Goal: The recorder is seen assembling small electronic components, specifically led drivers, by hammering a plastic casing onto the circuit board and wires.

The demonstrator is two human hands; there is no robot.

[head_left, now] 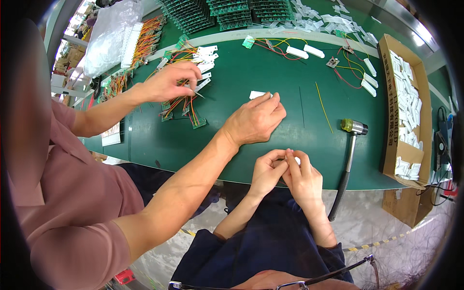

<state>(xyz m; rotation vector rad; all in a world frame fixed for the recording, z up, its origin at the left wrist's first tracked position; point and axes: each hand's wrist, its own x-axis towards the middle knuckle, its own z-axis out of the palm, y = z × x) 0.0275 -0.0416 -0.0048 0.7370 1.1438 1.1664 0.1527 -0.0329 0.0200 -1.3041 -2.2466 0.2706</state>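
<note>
My left hand (267, 173) and my right hand (304, 182) meet at the table's near edge, fingertips pinched together. Between the right fingers shows a bit of a small white plastic piece (297, 160); the rest of it is hidden, and whether the left fingers grip it too I cannot tell for certain. Just beyond, a co-worker's closed hand (256, 118) rests on the green mat beside a white plastic piece (256, 94). The co-worker's other hand (171, 82) pinches a thin white piece over wired circuit boards (197, 122).
A rubber-headed hammer (349, 159) lies to my right, its handle past the table edge. Behind it stands a cardboard box (386, 101) of white casings. A yellow wire (324, 107) lies mid-table. Wired white casings (297, 52), stacked green boards (229, 14) and a plastic bag (108, 38) sit farther back.
</note>
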